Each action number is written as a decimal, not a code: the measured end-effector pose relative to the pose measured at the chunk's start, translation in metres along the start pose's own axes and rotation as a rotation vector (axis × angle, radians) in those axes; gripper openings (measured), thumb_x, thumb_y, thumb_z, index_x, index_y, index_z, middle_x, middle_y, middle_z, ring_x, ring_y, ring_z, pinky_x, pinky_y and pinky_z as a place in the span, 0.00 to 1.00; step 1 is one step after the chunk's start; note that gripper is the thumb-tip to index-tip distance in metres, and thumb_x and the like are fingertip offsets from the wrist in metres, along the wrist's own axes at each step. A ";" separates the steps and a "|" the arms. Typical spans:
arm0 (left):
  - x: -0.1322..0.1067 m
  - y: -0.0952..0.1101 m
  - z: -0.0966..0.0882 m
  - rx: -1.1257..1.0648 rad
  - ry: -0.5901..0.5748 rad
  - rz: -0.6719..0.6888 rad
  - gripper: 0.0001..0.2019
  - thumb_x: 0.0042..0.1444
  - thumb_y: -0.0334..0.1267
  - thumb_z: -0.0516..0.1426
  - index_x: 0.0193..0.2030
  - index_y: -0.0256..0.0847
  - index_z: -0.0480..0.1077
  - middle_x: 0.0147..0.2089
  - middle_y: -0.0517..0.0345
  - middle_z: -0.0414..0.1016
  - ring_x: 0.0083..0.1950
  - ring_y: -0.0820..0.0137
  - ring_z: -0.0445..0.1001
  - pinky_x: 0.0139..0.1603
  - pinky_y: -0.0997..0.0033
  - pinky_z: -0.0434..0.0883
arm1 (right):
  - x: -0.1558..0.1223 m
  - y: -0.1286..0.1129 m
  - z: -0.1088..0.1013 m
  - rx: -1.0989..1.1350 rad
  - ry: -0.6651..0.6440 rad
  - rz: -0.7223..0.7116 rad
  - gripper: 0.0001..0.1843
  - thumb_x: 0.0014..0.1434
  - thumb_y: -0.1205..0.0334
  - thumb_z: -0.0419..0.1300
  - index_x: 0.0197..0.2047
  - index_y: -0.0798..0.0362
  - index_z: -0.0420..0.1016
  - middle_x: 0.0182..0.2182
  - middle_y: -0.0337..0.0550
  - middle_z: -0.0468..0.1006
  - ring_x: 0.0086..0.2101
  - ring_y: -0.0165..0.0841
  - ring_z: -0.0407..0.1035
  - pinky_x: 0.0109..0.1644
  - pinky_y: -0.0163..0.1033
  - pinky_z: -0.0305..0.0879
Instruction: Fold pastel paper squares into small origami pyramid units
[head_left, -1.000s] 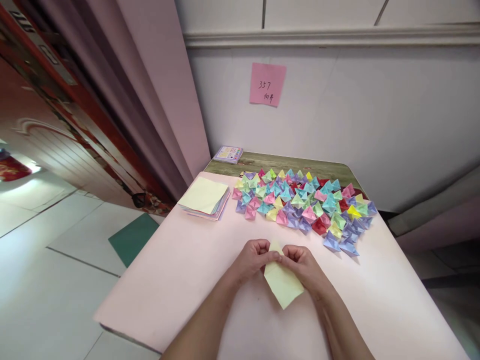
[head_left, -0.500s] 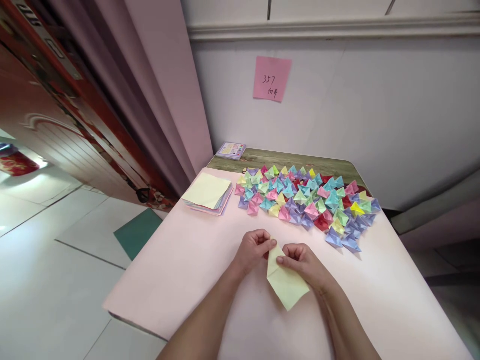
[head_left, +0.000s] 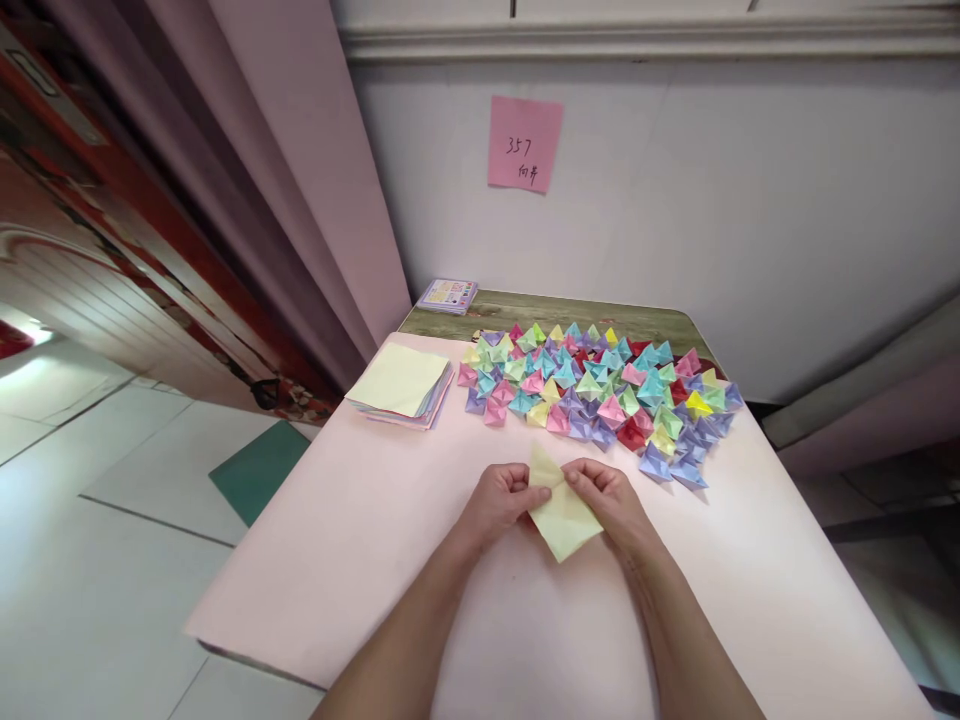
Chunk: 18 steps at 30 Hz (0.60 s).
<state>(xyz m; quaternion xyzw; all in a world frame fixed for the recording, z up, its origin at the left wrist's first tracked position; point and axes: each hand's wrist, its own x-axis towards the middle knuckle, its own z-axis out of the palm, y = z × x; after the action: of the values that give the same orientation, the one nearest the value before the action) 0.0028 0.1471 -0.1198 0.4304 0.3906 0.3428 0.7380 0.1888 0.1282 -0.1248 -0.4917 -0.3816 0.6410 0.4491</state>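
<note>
Between my two hands is a pale yellow sheet of origami paper, partly folded into a kite-like shape with a pointed top. My left hand pinches its left edge, the thumb lying on the front face. On the opposite side, my right hand grips the upper right edge between thumb and curled fingers. Just beyond the hands, many small folded paper boats in pink, blue, green, yellow, red and purple crowd together on the table.
A stack of square paper, pale yellow on top, lies at the table's left. Behind it sits a printed pack on the bare wooden strip. A pink note is stuck to the wall. The pink-covered table has its left edge beside the tiled floor.
My left hand has slid from the paper's top tip down to its left edge. My right hand has shifted up along the right edge. The view has turned slightly.
</note>
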 end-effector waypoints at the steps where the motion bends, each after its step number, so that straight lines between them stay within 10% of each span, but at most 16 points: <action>1: 0.001 0.000 -0.001 -0.015 0.067 0.025 0.18 0.46 0.46 0.68 0.37 0.32 0.76 0.30 0.51 0.78 0.31 0.64 0.77 0.32 0.69 0.72 | 0.000 0.000 -0.001 0.004 0.020 -0.027 0.21 0.51 0.45 0.68 0.37 0.54 0.77 0.27 0.41 0.78 0.26 0.32 0.71 0.29 0.33 0.65; 7: 0.004 0.002 0.000 -0.080 0.335 0.124 0.18 0.45 0.47 0.68 0.35 0.33 0.74 0.29 0.53 0.78 0.28 0.66 0.75 0.28 0.68 0.74 | 0.004 0.008 -0.001 -0.050 -0.041 -0.056 0.25 0.51 0.44 0.68 0.43 0.55 0.77 0.23 0.40 0.77 0.23 0.30 0.69 0.28 0.33 0.65; 18: 0.003 0.003 0.003 -0.227 0.345 0.038 0.18 0.42 0.47 0.69 0.32 0.34 0.73 0.30 0.53 0.78 0.29 0.68 0.75 0.32 0.69 0.73 | 0.002 0.007 0.006 -0.101 -0.136 -0.087 0.20 0.49 0.51 0.71 0.42 0.53 0.79 0.27 0.40 0.77 0.25 0.29 0.67 0.29 0.32 0.63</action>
<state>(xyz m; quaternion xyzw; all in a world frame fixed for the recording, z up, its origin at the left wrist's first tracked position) 0.0068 0.1499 -0.1168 0.2867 0.4620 0.4672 0.6972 0.1814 0.1282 -0.1303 -0.4520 -0.4641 0.6328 0.4241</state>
